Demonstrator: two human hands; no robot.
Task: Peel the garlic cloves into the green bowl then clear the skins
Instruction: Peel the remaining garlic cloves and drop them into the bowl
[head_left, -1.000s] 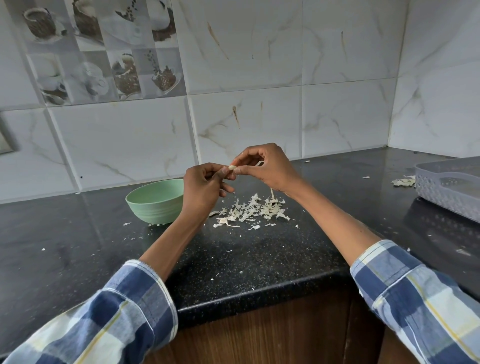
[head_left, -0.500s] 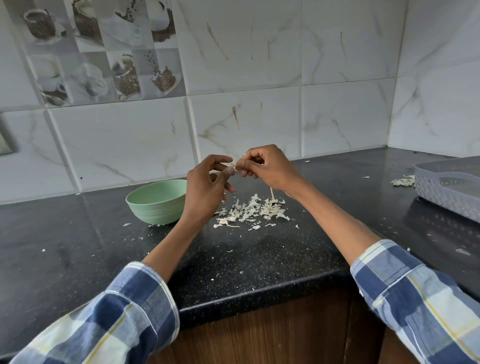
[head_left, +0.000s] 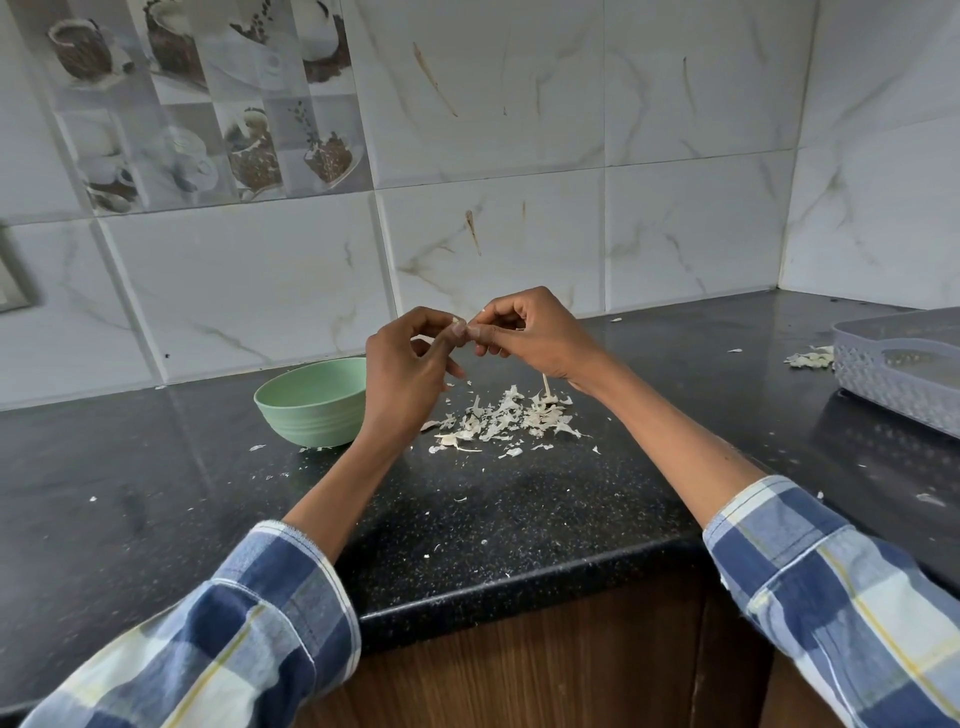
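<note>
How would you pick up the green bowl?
Take the green bowl by its rim, on the left side. It stands upright with its mouth open, so fingers can hook over the thin edge. The left hand and the heap of skins crowd its right side.

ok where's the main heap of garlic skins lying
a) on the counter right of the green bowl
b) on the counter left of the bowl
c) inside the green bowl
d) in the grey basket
a: the garlic skins lie on the counter, right of the green bowl.
</note>
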